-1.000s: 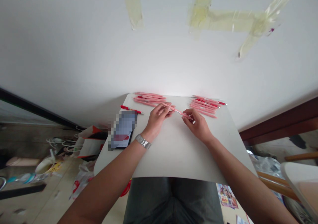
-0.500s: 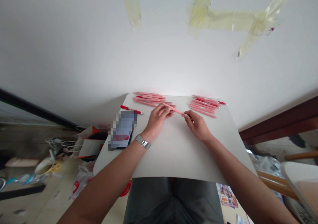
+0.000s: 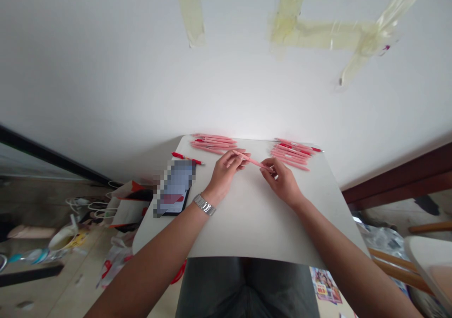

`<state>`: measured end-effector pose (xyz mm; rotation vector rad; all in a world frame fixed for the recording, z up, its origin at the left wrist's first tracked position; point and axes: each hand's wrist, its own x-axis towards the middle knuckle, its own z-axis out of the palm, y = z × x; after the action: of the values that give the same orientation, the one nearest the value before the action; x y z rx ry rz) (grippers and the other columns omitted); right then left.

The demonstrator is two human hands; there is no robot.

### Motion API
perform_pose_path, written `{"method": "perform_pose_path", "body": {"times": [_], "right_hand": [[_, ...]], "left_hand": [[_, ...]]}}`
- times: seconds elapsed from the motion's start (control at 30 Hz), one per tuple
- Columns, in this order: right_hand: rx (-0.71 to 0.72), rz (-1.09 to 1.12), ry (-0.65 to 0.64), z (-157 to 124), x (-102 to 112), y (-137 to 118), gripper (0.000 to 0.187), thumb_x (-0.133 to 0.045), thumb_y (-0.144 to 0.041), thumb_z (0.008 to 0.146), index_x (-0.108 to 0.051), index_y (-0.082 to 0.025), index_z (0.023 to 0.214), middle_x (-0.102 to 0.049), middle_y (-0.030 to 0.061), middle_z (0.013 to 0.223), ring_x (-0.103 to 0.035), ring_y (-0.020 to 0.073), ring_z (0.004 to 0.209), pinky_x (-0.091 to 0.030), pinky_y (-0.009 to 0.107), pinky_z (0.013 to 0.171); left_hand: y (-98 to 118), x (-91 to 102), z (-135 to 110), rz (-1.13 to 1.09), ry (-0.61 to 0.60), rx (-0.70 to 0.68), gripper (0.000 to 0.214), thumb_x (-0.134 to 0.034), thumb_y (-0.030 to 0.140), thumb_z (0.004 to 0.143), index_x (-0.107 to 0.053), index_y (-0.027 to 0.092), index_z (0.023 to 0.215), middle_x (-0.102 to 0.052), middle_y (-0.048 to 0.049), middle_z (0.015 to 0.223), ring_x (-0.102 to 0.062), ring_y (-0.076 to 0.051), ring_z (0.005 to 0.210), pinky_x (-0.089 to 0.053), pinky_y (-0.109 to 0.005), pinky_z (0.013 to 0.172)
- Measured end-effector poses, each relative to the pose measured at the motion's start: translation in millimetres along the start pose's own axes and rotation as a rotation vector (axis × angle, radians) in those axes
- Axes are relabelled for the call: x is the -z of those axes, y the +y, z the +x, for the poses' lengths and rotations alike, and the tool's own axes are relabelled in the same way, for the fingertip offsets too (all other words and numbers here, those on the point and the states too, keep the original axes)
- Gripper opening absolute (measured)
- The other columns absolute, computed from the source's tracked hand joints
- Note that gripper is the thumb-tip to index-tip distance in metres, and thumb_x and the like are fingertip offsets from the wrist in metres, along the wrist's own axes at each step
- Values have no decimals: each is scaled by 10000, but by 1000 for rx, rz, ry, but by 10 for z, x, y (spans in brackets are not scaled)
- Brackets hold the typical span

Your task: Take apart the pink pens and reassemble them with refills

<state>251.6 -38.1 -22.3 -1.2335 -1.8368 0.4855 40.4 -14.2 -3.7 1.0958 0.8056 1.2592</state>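
A slim pink pen [image 3: 254, 162] is held slantwise above the white table [image 3: 243, 214], between my two hands. The fingers of my left hand [image 3: 226, 167] pinch its upper left end. My right hand [image 3: 278, 177] grips its lower right end, which the fingers partly cover. Just behind my left hand lies a bunch of pink pens [image 3: 213, 141]. Another bunch of pink pens [image 3: 291, 154], with some red parts among them, lies beyond my right hand.
On the table's left side are a red pen [image 3: 187, 158] and a phone [image 3: 174, 186], its screen blurred out. A wall with yellowed tape [image 3: 328, 33] rises behind the table. Bags [image 3: 129, 210] and a cup [image 3: 63, 238] stand on the floor at left; a white chair [image 3: 429, 257] is at right.
My right hand has closed further round the pen's lower end, and the pen shows longer between my hands. The whole view has shifted slightly downward in the frame.
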Motion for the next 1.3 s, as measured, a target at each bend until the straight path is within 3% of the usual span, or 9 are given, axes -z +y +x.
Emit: {"method": "perform_pose_path", "body": {"times": [0.13, 0.3, 0.5, 0.67, 0.97, 1.13, 1.3], "right_hand": [[-15, 10, -18, 2, 18, -29, 221, -538, -432, 1048, -617, -226, 1072, -702, 65, 963, -637, 174, 768, -509, 293, 677], [-38, 2, -36, 1, 31, -38, 279, -504, -462, 1064, -635, -216, 1063, -706, 59, 911, -644, 173, 746, -500, 294, 688], [-37, 6, -53, -3, 27, -48, 311, -494, -480, 1062, -657, -219, 1098, -720, 65, 928, -655, 177, 754, -515, 300, 685], [-62, -5, -27, -11, 2, -21, 350, -640, -461, 981, -604, -252, 1259, -718, 50, 986, -644, 170, 724, -534, 311, 683], [-27, 5, 7, 0, -2, -6, 175, -626, -411, 986, -622, -249, 1054, -715, 40, 995, -612, 155, 694, -519, 308, 665], [-18, -17, -5, 3, 15, -31, 223, -576, -454, 1019, -633, -239, 1040, -709, 46, 912, -609, 167, 697, -505, 304, 649], [-26, -1, -38, -6, 22, -36, 293, -506, -492, 1053, -634, -228, 1037, -702, 40, 836, -612, 165, 677, -492, 294, 634]], "left_hand": [[18, -15, -3, -49, -9, -17, 330, -802, 464, 869, -717, 211, 1063, -723, -121, 1295, -661, -274, 1253, -529, -398, 1010], [26, -25, -14, -106, -38, -26, 328, -796, 427, 886, -714, 204, 1111, -714, -117, 1283, -652, -276, 1274, -524, -443, 1072], [40, -22, -13, -66, -2, 2, 355, -804, 459, 869, -717, 211, 1107, -725, -126, 1289, -696, -254, 1165, -549, -386, 968], [27, -6, -7, -42, 9, 8, 381, -784, 491, 882, -713, 225, 1145, -718, -124, 1321, -710, -240, 1132, -540, -367, 950], [29, -6, -8, -21, 7, 9, 359, -778, 493, 886, -713, 221, 1111, -694, -124, 1368, -707, -241, 1142, -538, -357, 940], [36, -17, -8, -28, -6, -7, 311, -771, 486, 892, -716, 213, 1031, -678, -114, 1385, -642, -264, 1278, -536, -341, 953], [43, -28, -12, -65, -5, -18, 320, -803, 473, 867, -703, 210, 1019, -711, -110, 1306, -645, -274, 1283, -544, -365, 970]]}}
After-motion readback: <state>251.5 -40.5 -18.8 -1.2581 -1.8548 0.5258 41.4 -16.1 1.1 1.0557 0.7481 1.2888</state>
